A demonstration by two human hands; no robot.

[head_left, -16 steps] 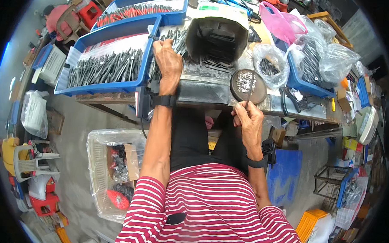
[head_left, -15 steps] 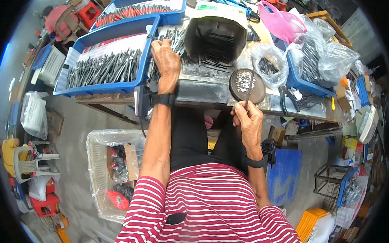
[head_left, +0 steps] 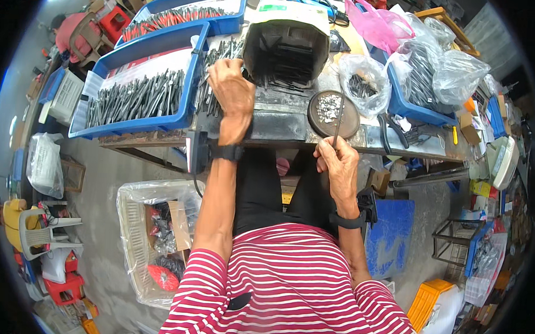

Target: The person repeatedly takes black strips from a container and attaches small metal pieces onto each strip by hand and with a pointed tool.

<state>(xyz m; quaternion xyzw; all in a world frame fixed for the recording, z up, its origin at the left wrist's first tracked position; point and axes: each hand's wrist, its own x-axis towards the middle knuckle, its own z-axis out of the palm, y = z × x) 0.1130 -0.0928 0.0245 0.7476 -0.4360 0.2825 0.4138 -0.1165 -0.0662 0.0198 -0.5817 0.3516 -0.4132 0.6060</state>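
Observation:
My left hand (head_left: 230, 90) reaches over a loose pile of thin dark metal rods (head_left: 213, 77) on the workbench (head_left: 281, 121), fingers curled on one or more of them. My right hand (head_left: 335, 162) at the bench's front edge grips a thin dark rod (head_left: 338, 116) that points up over a round dark dish (head_left: 332, 114) of small silvery bits. A dark open-fronted box (head_left: 286, 47) stands behind the dish.
Blue trays (head_left: 137, 97) of dark rods sit at the left, another with red-tipped ones (head_left: 178, 16) behind. Clear bags of parts (head_left: 365, 82) and a blue bin (head_left: 417, 104) lie at the right. A bag-lined basket (head_left: 153, 233) stands on the floor at lower left.
None of note: both hands stay in nearly the same places, the left on the rod pile, the right holding its rod over the dish.

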